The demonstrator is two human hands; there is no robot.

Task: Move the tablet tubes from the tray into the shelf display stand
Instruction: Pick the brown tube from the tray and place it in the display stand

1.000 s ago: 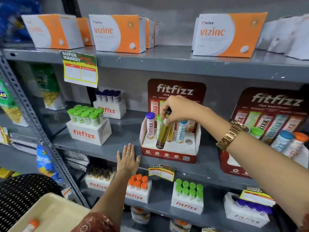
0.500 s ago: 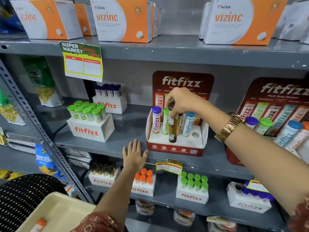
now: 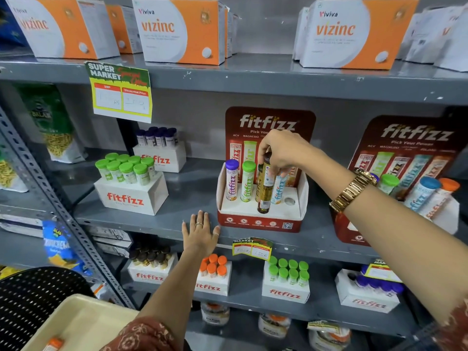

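A grey metal shelf [image 3: 192, 193] with chipped paint and a perforated upright at 9 o'clock carries rows of goods; orange-and-white cardboard boxes [image 3: 177, 29] line the board above. At the centre stands the red and white cardboard display stand [image 3: 260, 224], its white deck cut with round holes and one hole open at its 3 o'clock end. In it stand a purple-capped tube [image 3: 231, 179], a green-capped tube [image 3: 247, 182] and a blue-printed tube [image 3: 278, 190], all smooth plastic cylinders. The right hand [image 3: 283, 150] reaches in from 4 o'clock, wrist bent down, a gold link watch [image 3: 353, 190] on it, fingers closed around the top of a dark brown and gold tube [image 3: 264, 188], held upright with its base at the deck's front edge. The left hand [image 3: 200, 235] lies open and flat, fingers spread, on the shelf's front lip just beside the stand's 8 o'clock corner. At 7 o'clock the cream plastic tray [image 3: 83, 323] holds an orange-capped tube [image 3: 53, 344].
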